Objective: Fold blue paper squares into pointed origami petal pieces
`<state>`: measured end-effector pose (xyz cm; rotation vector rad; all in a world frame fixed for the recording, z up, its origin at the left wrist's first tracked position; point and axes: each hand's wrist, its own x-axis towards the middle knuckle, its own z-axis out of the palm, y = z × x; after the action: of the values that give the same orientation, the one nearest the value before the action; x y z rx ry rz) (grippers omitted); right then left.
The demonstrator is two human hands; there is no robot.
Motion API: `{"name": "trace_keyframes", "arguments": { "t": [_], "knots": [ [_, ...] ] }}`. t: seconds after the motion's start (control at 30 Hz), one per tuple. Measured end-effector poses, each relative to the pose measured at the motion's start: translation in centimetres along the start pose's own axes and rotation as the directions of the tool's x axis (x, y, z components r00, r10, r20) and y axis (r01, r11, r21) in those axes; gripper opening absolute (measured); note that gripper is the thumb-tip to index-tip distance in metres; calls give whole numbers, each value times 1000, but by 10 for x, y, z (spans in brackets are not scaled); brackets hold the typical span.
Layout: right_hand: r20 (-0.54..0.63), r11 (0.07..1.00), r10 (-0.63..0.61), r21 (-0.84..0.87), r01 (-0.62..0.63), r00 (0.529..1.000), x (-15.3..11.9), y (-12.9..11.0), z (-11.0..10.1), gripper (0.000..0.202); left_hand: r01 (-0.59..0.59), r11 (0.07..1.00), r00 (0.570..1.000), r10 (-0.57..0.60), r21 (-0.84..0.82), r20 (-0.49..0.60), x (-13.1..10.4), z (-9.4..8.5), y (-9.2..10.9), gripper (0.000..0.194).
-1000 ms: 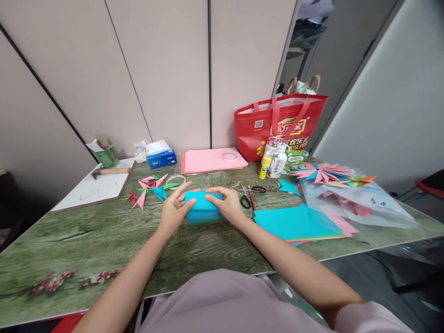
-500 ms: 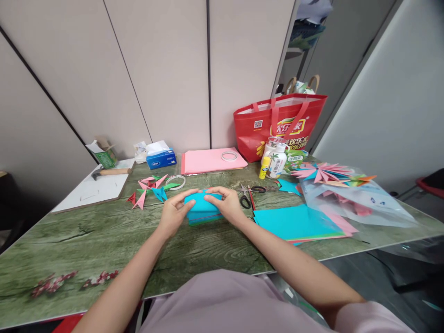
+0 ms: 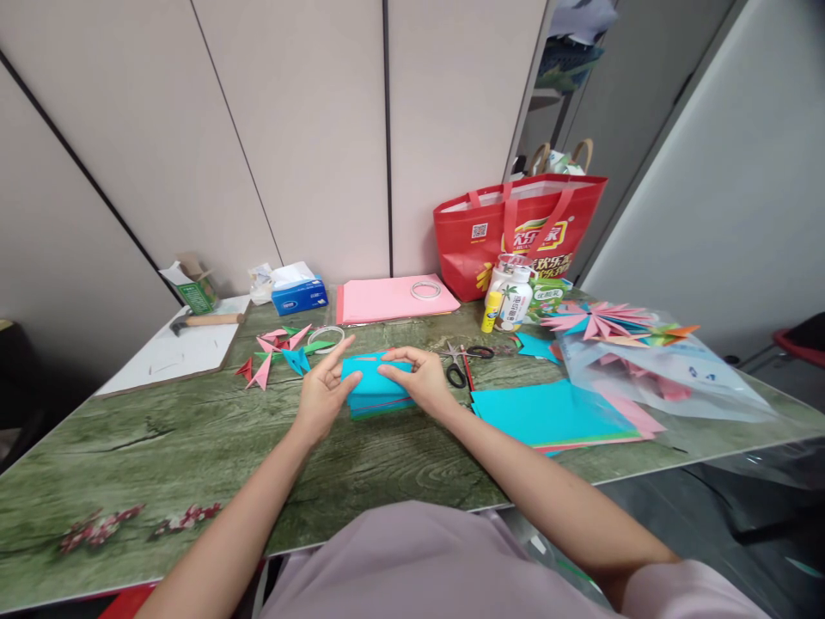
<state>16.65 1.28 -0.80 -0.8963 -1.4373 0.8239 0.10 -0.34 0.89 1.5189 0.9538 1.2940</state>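
Note:
A folded sheet of blue paper (image 3: pixel 377 381) is between my two hands, over a stack of coloured paper pieces (image 3: pixel 381 407) whose blue, red and green edges show. My left hand (image 3: pixel 320 393) has its thumb on the paper's left end, its index finger raised off the top edge; its other fingers are partly hidden behind the sheet. On the right end, my right hand (image 3: pixel 422 378) pinches the sheet between thumb and fingers. Folded paper pieces in pink, red, green and blue (image 3: pixel 284 348) lie beyond my left hand. Black-handled scissors (image 3: pixel 459 361) rest just past my right hand.
Blue sheets (image 3: pixel 541 413) lie at right, beside a clear plastic bag (image 3: pixel 683 370) with a paper flower (image 3: pixel 596 321). At the back stand a glue stick (image 3: pixel 491 312), red bag (image 3: pixel 516 228), pink paper (image 3: pixel 387 301) and tissue box (image 3: pixel 300 296). A hammer (image 3: pixel 206 320) lies on a white board (image 3: pixel 180 357).
My left index finger has lifted from the paper's top edge and now points up and away. The right hand and the stack look almost unmoved.

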Motion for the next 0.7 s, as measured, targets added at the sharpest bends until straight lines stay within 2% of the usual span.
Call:
{"name": "trace_keyframes", "arguments": {
  "t": [0.5, 0.7],
  "knots": [
    [1, 1000, -16, -24, 16, 1000, 0, 2, 1, 16, 5, 998, 999, -2, 60, -53, 1, -1, -2, 58],
    [18, 999, -1, -46, 2, 1000, 0, -2, 1, 17, -6, 988, 999, 14, 157, -47, 1, -2, 2, 37]
  ]
}}
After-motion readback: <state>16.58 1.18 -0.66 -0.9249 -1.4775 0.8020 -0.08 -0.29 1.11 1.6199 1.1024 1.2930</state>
